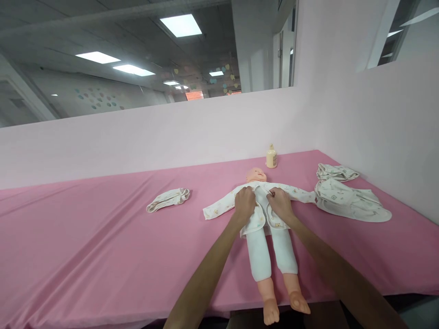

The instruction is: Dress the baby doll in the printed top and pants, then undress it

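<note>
A baby doll (256,175) lies on its back on the pink table cover (103,246), head away from me, bare feet at the near edge. It wears a white printed jacket (219,206) and white trousers (260,256). My left hand (244,204) rests on the doll's chest on the left side, fingers curled into the jacket's front. My right hand (280,203) sits on the right side of the chest, its fingers pinching the jacket's edge.
A small cream bottle (271,156) stands behind the doll's head. A folded printed cloth (168,199) lies to the left. More printed baby clothes (350,197) are piled at the right near the pink wall (377,128).
</note>
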`<state>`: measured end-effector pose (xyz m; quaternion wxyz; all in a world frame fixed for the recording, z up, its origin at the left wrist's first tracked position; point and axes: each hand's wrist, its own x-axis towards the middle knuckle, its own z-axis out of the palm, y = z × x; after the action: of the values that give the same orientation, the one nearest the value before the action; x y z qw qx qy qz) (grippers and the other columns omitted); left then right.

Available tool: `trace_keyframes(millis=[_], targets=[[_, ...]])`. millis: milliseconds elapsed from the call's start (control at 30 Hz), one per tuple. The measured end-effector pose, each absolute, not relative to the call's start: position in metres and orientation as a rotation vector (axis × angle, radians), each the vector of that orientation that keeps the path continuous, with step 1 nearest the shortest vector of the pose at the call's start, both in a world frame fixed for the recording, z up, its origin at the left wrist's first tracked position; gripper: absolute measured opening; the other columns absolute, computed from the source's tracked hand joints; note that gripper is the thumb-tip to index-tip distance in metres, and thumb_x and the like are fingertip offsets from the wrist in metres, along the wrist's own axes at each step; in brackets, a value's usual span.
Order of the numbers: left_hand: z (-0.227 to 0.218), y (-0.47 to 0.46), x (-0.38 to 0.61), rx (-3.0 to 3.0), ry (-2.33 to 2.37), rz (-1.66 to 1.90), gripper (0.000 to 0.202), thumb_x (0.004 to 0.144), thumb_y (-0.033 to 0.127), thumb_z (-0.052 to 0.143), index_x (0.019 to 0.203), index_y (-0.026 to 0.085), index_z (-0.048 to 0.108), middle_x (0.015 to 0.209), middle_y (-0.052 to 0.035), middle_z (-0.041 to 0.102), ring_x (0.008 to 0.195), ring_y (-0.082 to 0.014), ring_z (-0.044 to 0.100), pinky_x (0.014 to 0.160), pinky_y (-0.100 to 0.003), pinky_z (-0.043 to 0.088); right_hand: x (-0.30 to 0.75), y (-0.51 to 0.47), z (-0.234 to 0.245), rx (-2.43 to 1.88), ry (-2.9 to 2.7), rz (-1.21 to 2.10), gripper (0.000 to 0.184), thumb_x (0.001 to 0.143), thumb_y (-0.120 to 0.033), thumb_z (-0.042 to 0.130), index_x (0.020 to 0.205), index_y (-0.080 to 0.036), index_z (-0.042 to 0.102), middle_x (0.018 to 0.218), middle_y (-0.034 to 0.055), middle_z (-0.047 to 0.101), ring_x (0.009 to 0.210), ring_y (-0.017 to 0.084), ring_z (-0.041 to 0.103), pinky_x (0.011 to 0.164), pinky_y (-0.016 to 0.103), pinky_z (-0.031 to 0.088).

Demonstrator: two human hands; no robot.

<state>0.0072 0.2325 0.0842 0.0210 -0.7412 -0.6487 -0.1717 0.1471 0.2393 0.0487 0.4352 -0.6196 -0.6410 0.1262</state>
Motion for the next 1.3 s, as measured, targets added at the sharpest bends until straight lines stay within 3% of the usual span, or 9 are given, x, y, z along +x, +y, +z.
trace_keyframes(millis=[167,300,733,933,1300], targets=[[0.081,0.226,0.002,-2.317,-2.033,-0.756,0.018,0.09,0.017,0.039,0.079,0.018,0.054,0.086,-0.0073,0.065,0.076,-0.0198,0.058,0.063,-0.029,0.034,0.15,0.23,0.049,-1.459,-1.53,0.411,0.017,0.074,-0.02,0.043,0.057,-0.022,0.044,0.058,-0.0012,0.05,0.059,0.016,0.044,0.058,0.028,0.029],[0.079,0.224,0.006,-2.315,-1.969,-0.847,0.021,0.093,0.018,0.037,0.082,0.018,0.055,0.088,-0.0059,0.066,0.08,-0.0199,0.059,0.066,-0.029,0.035,0.145,0.228,0.052,-1.343,-1.469,0.476,0.016,0.076,-0.025,0.043,0.065,-0.02,0.054,0.071,0.0015,0.06,0.067,0.018,0.051,0.065,0.029,0.036],[0.069,0.226,0.015,-2.302,-1.797,-0.629,0.033,0.1,0.025,0.031,0.094,0.02,0.064,0.094,-0.0066,0.067,0.086,-0.0206,0.061,0.066,-0.03,0.034,0.142,0.226,0.052,-1.271,-1.332,0.599,0.023,0.079,-0.031,0.046,0.069,-0.019,0.063,0.06,-0.0004,0.06,0.06,0.018,0.052,0.059,0.029,0.038],[0.067,0.224,0.018,-2.349,-1.707,-0.533,0.027,0.095,0.014,0.037,0.097,0.019,0.063,0.097,-0.0071,0.066,0.091,-0.0211,0.06,0.065,-0.03,0.035,0.135,0.225,0.052,-1.252,-1.355,0.606,0.026,0.081,-0.029,0.047,0.084,-0.019,0.071,0.081,0.0038,0.072,0.073,0.02,0.06,0.071,0.032,0.043],[0.062,0.223,0.016,-2.369,-1.683,-0.756,0.022,0.089,0.01,0.042,0.091,0.019,0.061,0.091,-0.0056,0.067,0.083,-0.0195,0.059,0.064,-0.029,0.033,0.129,0.218,0.049,-1.22,-1.51,0.42,0.025,0.087,-0.029,0.047,0.088,-0.021,0.071,0.093,0.0057,0.073,0.086,0.022,0.064,0.081,0.034,0.046]])
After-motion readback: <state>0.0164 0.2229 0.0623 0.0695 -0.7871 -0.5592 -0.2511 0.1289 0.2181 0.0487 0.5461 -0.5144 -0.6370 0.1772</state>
